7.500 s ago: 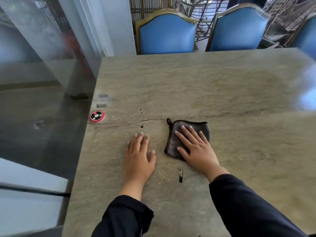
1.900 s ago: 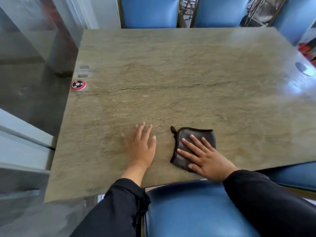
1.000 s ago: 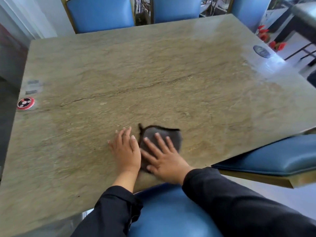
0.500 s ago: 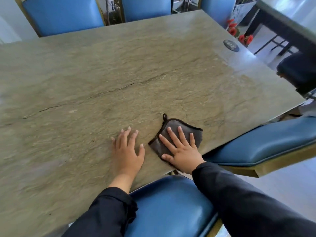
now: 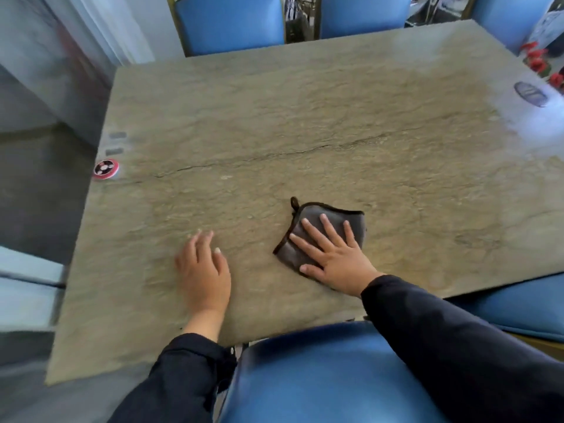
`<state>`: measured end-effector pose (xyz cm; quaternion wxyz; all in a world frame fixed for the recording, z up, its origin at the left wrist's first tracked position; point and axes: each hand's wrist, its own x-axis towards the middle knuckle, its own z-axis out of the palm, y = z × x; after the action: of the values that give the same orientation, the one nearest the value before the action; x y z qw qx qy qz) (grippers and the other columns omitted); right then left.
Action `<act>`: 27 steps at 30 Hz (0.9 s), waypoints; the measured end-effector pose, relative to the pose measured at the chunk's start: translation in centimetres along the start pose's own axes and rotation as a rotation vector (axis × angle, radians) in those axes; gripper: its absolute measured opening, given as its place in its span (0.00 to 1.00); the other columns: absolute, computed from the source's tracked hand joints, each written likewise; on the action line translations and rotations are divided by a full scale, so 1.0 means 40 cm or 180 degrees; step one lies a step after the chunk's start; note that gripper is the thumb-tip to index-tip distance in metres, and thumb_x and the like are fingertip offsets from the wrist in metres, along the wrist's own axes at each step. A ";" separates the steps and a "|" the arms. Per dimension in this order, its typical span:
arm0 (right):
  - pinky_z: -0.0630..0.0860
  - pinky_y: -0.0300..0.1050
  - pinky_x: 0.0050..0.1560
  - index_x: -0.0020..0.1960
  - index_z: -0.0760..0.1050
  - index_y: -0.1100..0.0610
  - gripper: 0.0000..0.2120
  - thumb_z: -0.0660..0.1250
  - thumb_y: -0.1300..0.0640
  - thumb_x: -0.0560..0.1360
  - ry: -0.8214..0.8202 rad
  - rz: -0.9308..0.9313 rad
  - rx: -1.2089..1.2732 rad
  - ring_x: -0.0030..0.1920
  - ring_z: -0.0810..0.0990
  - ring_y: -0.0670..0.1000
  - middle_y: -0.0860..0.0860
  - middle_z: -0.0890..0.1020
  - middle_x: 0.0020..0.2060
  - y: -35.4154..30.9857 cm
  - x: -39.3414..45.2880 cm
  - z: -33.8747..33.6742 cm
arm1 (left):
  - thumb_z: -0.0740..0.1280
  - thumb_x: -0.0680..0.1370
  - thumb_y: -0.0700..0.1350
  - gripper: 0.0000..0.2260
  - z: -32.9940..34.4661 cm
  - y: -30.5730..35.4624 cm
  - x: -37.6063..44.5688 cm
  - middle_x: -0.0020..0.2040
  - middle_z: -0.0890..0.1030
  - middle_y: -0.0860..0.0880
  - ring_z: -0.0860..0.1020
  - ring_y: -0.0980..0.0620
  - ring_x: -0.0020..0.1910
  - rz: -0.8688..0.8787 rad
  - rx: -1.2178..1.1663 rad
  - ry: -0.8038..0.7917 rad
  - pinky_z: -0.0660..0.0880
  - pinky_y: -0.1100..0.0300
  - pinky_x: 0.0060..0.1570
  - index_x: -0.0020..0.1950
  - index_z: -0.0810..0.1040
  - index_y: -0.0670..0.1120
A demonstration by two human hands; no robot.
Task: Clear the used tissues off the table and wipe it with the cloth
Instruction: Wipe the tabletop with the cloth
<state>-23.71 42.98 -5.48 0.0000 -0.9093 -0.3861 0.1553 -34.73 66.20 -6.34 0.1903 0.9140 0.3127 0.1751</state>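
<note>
A folded dark grey cloth (image 5: 354, 219) lies on the stone-patterned table (image 5: 305, 123) near its front edge. My right hand (image 5: 331, 250) presses flat on the cloth with fingers spread. My left hand (image 5: 203, 267) rests palm down on the bare tabletop to the left of the cloth, a short gap away, holding nothing. No tissues are visible on the table.
A round red and black call button (image 5: 105, 168) sits at the table's left edge. A dark oval disc (image 5: 529, 93) lies near the far right corner, with red flowers (image 5: 537, 61) beyond. Blue chairs (image 5: 232, 21) stand behind the table, and a blue seat (image 5: 311, 374) is below me.
My right hand has slid the cloth along the front of the table. My hands now sit further apart. My view has swung back left, bringing the red button into sight again.
</note>
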 end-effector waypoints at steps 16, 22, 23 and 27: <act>0.46 0.70 0.71 0.76 0.53 0.41 0.28 0.46 0.37 0.77 0.0320 -0.0913 -0.0191 0.77 0.48 0.60 0.49 0.54 0.77 -0.319 0.127 0.007 | 0.43 0.73 0.54 0.31 -0.035 -0.088 0.023 0.73 0.67 0.49 0.60 0.52 0.75 -0.0717 -0.0929 0.0068 0.47 0.52 0.74 0.70 0.70 0.47; 0.41 0.67 0.72 0.75 0.39 0.37 0.29 0.35 0.33 0.75 0.0129 -0.0059 -0.0213 0.76 0.36 0.57 0.45 0.43 0.77 -0.140 0.021 0.007 | 0.44 0.77 0.53 0.27 -0.037 -0.057 0.017 0.75 0.62 0.48 0.52 0.49 0.77 -0.0601 -0.0133 -0.0369 0.38 0.44 0.74 0.70 0.71 0.50; 0.37 0.68 0.71 0.74 0.36 0.37 0.30 0.32 0.33 0.73 0.0069 0.0262 -0.0039 0.74 0.30 0.56 0.45 0.38 0.77 -0.156 0.021 -0.002 | 0.44 0.77 0.53 0.26 -0.034 -0.042 0.015 0.76 0.62 0.48 0.51 0.49 0.77 -0.0650 -0.0147 -0.0393 0.38 0.44 0.73 0.70 0.71 0.50; 0.40 0.73 0.69 0.76 0.37 0.41 0.32 0.42 0.36 0.74 -0.0121 -0.0348 -0.0135 0.71 0.29 0.60 0.50 0.38 0.77 -0.247 -0.019 0.014 | 0.42 0.77 0.55 0.28 -0.017 0.058 0.010 0.73 0.67 0.47 0.60 0.48 0.74 -0.0564 -0.0619 -0.0404 0.48 0.48 0.73 0.66 0.75 0.49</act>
<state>-31.31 49.29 -4.61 -0.0181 -0.8835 -0.4384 0.1641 -33.56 64.90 -4.62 0.3120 0.8693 0.3611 0.1289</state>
